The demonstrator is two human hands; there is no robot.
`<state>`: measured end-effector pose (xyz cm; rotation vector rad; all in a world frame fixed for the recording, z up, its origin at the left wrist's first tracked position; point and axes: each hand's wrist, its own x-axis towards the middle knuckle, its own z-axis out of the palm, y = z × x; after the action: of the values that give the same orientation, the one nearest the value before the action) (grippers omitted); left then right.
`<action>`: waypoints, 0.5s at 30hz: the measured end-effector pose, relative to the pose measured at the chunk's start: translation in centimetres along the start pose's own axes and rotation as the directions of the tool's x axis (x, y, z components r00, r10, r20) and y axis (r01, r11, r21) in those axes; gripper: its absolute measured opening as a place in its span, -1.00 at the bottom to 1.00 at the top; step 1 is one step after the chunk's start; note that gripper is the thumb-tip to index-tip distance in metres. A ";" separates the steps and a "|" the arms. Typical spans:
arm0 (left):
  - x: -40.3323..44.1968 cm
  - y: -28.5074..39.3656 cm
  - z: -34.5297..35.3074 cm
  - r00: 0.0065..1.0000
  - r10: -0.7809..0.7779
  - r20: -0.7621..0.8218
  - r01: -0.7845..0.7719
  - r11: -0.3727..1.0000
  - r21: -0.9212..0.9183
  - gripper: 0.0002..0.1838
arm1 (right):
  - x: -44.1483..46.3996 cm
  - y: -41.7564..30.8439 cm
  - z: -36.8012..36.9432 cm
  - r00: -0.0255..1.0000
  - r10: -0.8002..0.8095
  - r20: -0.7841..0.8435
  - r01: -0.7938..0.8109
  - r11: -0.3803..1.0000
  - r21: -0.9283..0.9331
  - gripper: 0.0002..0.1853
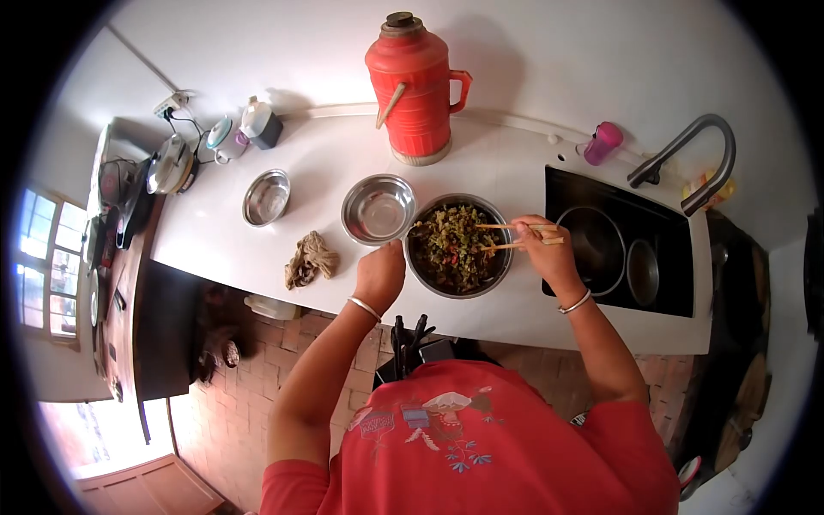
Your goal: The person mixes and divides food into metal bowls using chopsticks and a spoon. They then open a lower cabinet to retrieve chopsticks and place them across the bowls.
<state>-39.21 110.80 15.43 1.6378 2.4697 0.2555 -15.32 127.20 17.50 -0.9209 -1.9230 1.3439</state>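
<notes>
So we've got the right hand [547, 250] clamped on chopsticks [505, 227], long axis sideways, tips leftward in the food [455, 240], in the steel bowl [463, 295] just right of centre. Left hand [380, 276]'s nearer its rim, fingers curled; can't tell if they're gripping.

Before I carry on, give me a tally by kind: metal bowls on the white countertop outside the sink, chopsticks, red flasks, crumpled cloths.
Metal bowls: 3 (small bowl, middle bowl, food-filled bowl)
Chopsticks: 2, both in the right hand
Red flask: 1
Crumpled cloth: 1
Total: 7
</notes>
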 end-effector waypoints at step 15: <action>3.2 1.6 2.7 0.995 -0.014 0.103 0.028 0.990 -0.137 -0.80 | 0.1 8.1 4.4 0.910 0.372 -0.185 -0.202 0.786 0.585 -0.77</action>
<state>-38.36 114.54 13.07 1.5291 2.3372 0.3247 -17.33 126.90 8.46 -1.0620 -1.0882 1.7084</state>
